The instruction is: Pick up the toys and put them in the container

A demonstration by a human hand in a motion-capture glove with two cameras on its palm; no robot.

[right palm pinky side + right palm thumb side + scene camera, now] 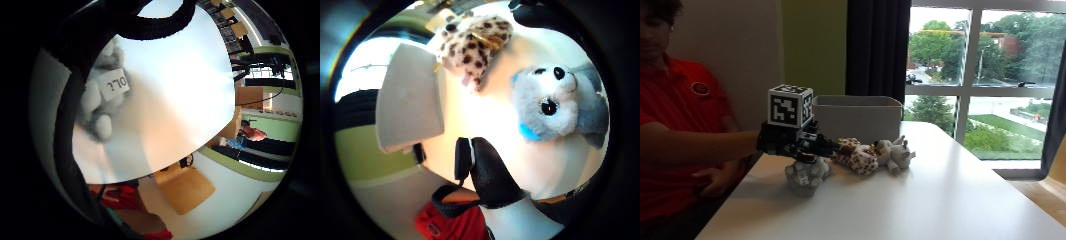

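In the outside view my gloved right hand (798,142) hovers just above a grey-and-white plush animal (806,175) that sits on the white table (919,200). The thumb (490,175) sticks out straight, apart from the plush (555,105), which has black eyes and a blue patch. The hand holds nothing. A spotted plush (856,156) lies just right of the hand, also seen in the thumb side view (475,42). A pale grey plush (896,154) lies beside it. The grey container (856,117) stands behind the toys. A tagged grey plush (102,92) shows in the little finger side view.
The person in a red shirt (680,130) sits at the table's left end, with the bare hand low by the table edge. A window and a dark curtain (876,47) are behind the container. The table's white top stretches to the right and front.
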